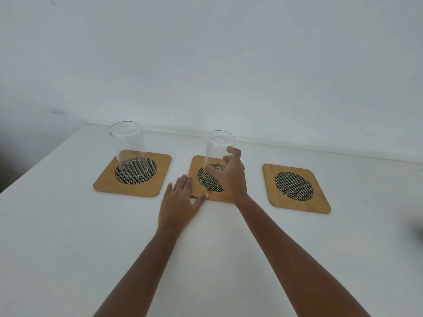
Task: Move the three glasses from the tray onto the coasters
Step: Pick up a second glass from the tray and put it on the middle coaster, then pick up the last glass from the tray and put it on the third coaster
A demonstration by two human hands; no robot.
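Observation:
Three wooden coasters with black woven centres lie in a row on the white table. A clear glass (129, 152) stands on the left coaster (107, 181). My right hand (232, 177) is wrapped around a second clear glass (217, 152) standing on the middle coaster (196, 165). My left hand (179, 200) lies flat on the table, fingers apart, with its thumb on the front left corner of the middle coaster. The right coaster (295, 187) holds nothing. No tray and no third glass are in view.
A white wall (206, 65) rises just behind the coasters along the table's far edge. The table's left edge (43, 156) runs diagonally at the left. A dark blurred shape (417, 234) shows at the right border.

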